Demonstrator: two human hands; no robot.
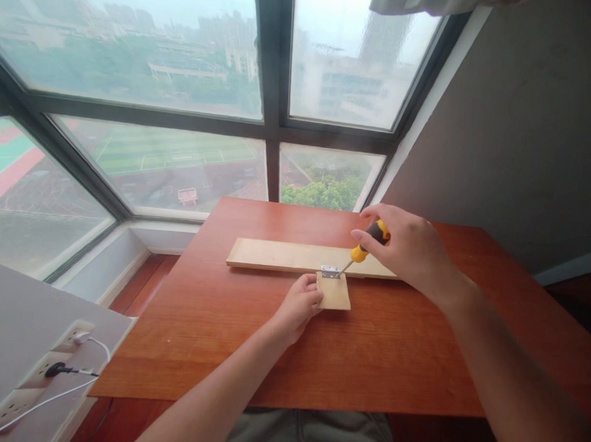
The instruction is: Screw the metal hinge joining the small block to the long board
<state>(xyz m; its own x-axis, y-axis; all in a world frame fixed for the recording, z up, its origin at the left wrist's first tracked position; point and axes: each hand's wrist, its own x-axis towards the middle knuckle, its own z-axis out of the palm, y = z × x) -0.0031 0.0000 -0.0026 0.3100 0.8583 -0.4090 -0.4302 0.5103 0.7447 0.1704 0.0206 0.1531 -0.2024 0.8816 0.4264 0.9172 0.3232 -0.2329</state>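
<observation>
Holding a yellow-and-black screwdriver point(372, 240) by its handle in the right hand point(414, 245), thumb on the near side and fingers curled over the top. Tilted handle, highest at the right hand; from its lower end, a thin shaft slanting down and to the left, away from the fingers, to the right end of a silver metal plate point(330, 272). At the left hand point(297, 308), gripping a small square board point(335, 294) by its left edge, between thumb and fingers. Just to the right of the left fingers, then, the bulk of the small square board, with the silver metal plate along its far edge, below and to the left of the right hand. Cannot tell whether touching the tabletop point(207, 349) beneath or held slightly above. Directly beyond, a long pale board point(273, 254) lying crosswise on the tabletop, with its right end partly hidden behind the right hand and wrist. Past the tabletop, a dark window frame point(271, 66); at the lower left, wall sockets point(10, 414) with plugged-in cables.
</observation>
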